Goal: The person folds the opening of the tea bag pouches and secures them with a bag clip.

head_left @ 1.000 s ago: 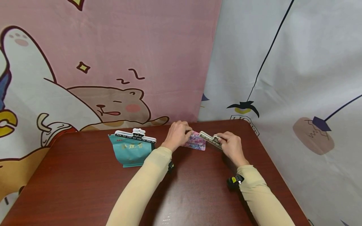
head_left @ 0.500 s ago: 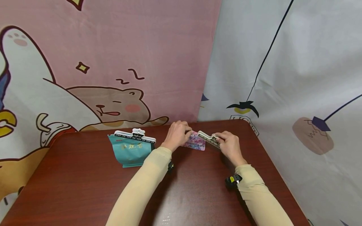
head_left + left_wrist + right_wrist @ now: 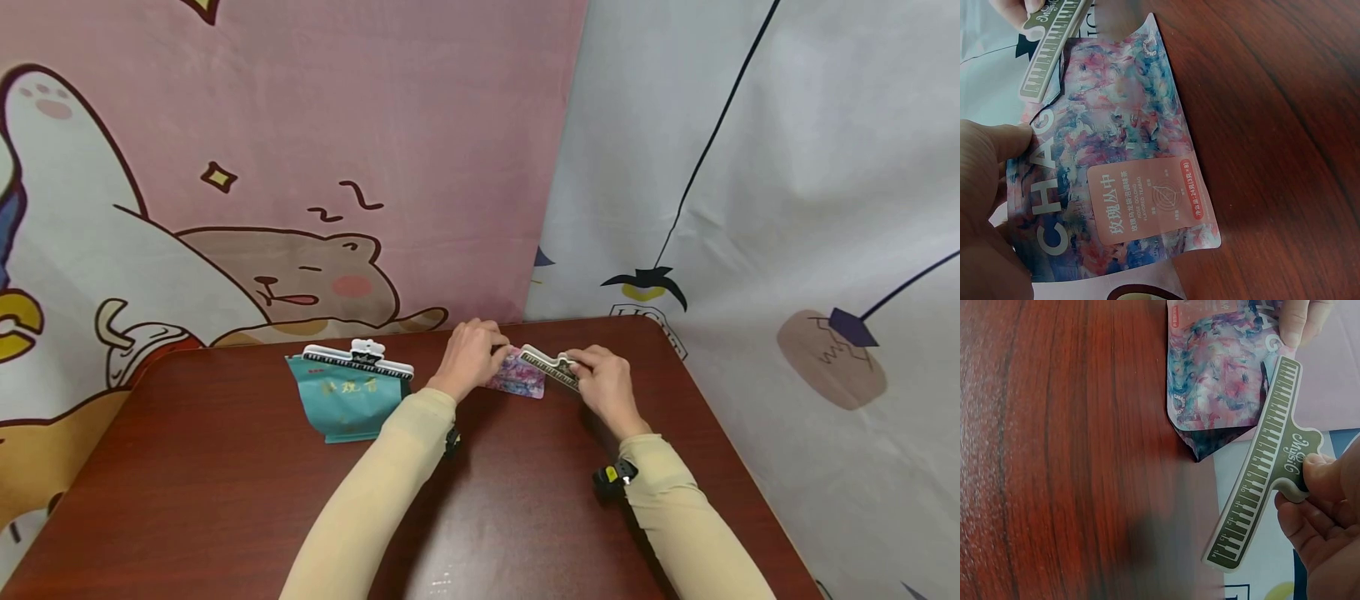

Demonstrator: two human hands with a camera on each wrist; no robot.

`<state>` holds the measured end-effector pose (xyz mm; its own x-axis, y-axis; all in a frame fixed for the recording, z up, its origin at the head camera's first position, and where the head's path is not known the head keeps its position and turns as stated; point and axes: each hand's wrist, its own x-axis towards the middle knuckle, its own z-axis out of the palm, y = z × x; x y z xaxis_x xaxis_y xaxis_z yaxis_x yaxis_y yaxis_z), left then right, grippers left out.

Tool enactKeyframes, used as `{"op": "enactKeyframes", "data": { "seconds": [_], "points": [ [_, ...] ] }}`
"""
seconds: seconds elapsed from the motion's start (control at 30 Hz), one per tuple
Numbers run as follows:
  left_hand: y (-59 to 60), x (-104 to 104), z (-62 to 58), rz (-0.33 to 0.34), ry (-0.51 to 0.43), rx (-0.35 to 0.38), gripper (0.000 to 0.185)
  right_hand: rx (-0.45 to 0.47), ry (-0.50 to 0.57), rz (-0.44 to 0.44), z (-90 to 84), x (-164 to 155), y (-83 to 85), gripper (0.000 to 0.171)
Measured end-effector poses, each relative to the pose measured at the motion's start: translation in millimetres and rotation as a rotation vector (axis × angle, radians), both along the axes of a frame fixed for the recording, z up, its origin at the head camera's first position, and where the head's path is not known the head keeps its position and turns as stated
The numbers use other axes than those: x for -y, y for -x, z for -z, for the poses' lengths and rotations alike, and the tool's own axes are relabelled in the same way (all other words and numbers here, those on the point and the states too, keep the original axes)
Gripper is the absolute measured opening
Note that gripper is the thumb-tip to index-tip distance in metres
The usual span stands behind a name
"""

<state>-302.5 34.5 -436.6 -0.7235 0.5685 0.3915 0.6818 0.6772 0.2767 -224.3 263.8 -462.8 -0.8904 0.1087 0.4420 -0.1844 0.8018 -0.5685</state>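
A: What has moved since a second ago?

B: Very little. I see the right hand [image 3: 609, 385] and its clip [image 3: 550, 367] shifted slightly up and left, closer to the pouch [image 3: 516, 377]. The left hand [image 3: 471, 358] has stayed put.

A: State of the right hand?

B: Grasping. In the right wrist view the thumb and fingers pinch the clip [image 3: 1261, 473] by its short handle. The clip is olive green with a piano-key print. Its long bar lies along the pouch's top edge; I cannot tell whether it is already biting onto it.

A: And the left hand?

B: Grasping as well. In the left wrist view the left hand [image 3: 988, 206] pinches the pouch [image 3: 1116, 162] at one end of its top edge.

A: Where is the pouch?

B: On the table [image 3: 225, 500], near the far edge, between the two hands. It is pink and blue with a salmon label.

A: Anything else on the table?

B: A teal bag [image 3: 347, 402] to the left of the left hand, well apart from the pouch, with a white clip [image 3: 360, 357] along its top.
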Motion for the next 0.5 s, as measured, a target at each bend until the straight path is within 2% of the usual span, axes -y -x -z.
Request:
{"op": "enactKeyframes", "data": {
  "seconds": [0.23, 0.5],
  "points": [
    [0.1, 0.0, -0.8, 0.0, -0.004, 0.041, 0.017, 0.005, 0.021, 0.008, 1.3, 1.8, 1.6, 0.019],
    [-0.9, -0.4, -0.6, -0.006, -0.003, 0.023, 0.017, -0.002, 0.028, 0.004, 0.3, 5.1, 1.8, 0.019]
  ]
}}
